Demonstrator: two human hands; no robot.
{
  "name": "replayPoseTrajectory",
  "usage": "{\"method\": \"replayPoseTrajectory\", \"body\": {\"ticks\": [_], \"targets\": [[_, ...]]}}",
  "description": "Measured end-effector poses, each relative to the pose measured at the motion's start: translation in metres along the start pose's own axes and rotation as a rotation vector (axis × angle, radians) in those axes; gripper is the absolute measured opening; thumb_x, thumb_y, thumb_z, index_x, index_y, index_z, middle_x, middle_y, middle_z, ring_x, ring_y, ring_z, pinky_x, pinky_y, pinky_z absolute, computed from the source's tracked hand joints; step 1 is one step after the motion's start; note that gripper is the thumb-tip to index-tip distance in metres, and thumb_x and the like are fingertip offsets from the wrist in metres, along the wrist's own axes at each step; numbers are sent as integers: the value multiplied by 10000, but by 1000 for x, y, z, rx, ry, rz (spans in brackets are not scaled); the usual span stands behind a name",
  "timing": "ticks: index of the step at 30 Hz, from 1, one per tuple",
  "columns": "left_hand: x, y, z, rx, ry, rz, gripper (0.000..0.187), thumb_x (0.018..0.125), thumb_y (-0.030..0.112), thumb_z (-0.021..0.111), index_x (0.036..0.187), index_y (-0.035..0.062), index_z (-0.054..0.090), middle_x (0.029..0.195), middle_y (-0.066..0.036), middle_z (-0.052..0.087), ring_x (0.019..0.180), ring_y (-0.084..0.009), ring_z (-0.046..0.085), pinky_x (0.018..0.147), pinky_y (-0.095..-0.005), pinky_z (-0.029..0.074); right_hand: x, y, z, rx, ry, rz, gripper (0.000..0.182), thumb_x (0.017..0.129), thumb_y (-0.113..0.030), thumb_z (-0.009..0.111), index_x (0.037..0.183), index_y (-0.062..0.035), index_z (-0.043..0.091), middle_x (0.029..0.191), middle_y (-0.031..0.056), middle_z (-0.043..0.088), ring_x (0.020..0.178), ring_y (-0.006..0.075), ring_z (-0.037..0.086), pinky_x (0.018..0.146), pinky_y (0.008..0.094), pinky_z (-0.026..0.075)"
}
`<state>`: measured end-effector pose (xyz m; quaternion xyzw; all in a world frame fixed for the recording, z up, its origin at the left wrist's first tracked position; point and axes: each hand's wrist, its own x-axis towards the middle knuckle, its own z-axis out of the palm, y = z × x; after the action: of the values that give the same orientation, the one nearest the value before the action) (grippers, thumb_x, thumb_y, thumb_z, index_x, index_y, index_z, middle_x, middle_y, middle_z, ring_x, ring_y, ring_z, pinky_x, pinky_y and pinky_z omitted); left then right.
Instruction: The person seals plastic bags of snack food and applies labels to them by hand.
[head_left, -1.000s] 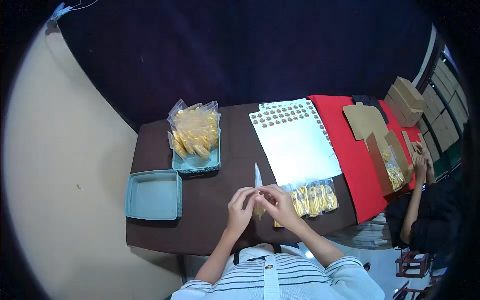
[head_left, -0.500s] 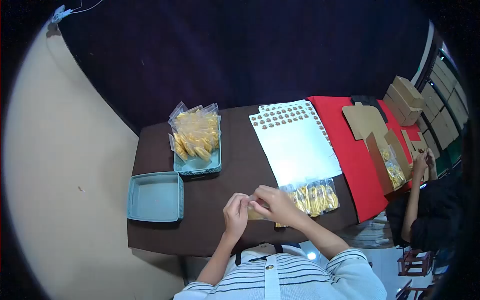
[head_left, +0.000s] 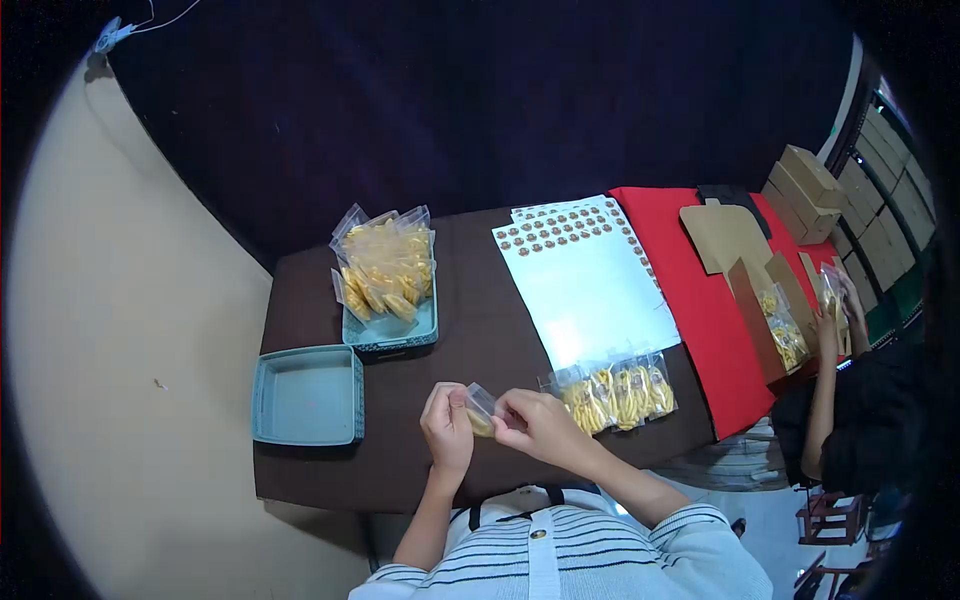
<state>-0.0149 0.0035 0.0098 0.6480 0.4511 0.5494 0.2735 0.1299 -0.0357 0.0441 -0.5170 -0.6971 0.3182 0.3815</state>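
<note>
Had a blue tray (head_left: 308,395) and a heaped basket (head_left: 395,343) at left, on the brown table (head_left: 380,470). Gripped a small clear bag (head_left: 481,403) in the left hand (head_left: 448,425), upper end free, long axis partly hidden. Had the right hand (head_left: 545,425) at its right edge; could not tell whether pinching. Saw filled bags (head_left: 615,395) just right, by the white sheet (head_left: 595,300), short of the red cloth (head_left: 690,330).

Lower left of the white sheet (head_left: 595,300), your left hand (head_left: 449,430) hides part of the small bag (head_left: 480,405). The sheet's stickers (head_left: 575,238) are too small to read. Far right, darkness swallows the co-worker's torso (head_left: 868,425).
</note>
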Motion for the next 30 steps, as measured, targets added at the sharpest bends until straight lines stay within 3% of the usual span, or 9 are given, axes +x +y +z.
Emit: {"method": "replayPoseTrajectory", "body": {"ticks": [6,9,11,14,18,23,26,28,30], "targets": [[9,-5,-8,27,68,-18,237,909,126,441,733,-23,497,668,-84,501,584,-172,492,553,-273,393,-9,1,5,3,19,-56,150,752,-148,587,772,-5,546,711,142,564,615,289,571,572,353,458],[10,-9,-8,53,54,2,272,926,157,425,725,-15,488,655,-62,494,573,-150,475,548,-261,382,-7,4,-4,133,-85,-51,138,794,-140,591,805,-6,558,709,88,566,604,191,554,556,289,444],[15,-25,-6,-291,54,-232,275,936,191,421,722,27,471,649,-24,465,552,-118,436,548,-238,365,-7,14,-14,436,-161,66,147,831,-158,594,854,-15,573,735,9,560,638,86,506,568,236,415],[28,-45,-4,-1234,-172,-448,268,906,253,487,703,90,425,649,15,393,578,-90,387,564,-228,355,-4,46,-8,517,-45,47,318,808,-160,624,1080,-36,516,1023,27,533,887,102,507,786,245,420],[19,-28,22,-1434,-414,-650,236,865,229,543,704,92,438,679,-11,395,625,-104,385,585,-239,358,-10,63,9,786,-357,160,491,768,-75,656,1205,-31,437,1129,41,498,1035,112,471,910,268,365],[25,-86,37,-1070,-468,-861,276,876,248,527,1027,17,525,956,-70,556,912,-167,555,795,-261,463,-29,114,32,635,-178,333,222,756,-135,688,906,-46,551,792,-40,544,711,58,510,631,215,427],[1,-155,31,-811,-177,-975,239,901,181,472,1101,50,487,1064,-36,523,991,-145,504,841,-336,438,-47,145,43,-160,53,438,370,704,-322,716,799,0,560,598,105,535,539,215,532,503,314,424],[-24,-172,31,-554,-127,-1082,258,894,174,472,1134,79,469,1085,-21,503,1003,-139,490,840,-351,433,-55,150,53,-253,83,523,385,704,-336,708,792,8,558,636,147,557,589,274,559,532,357,440],[-47,-159,34,-435,-354,-1122,339,891,209,482,1212,121,416,1095,-6,490,990,-136,488,831,-372,435,-64,157,65,-344,95,614,401,703,-350,701,784,16,557,673,190,578,638,334,587,561,400,457]]}}
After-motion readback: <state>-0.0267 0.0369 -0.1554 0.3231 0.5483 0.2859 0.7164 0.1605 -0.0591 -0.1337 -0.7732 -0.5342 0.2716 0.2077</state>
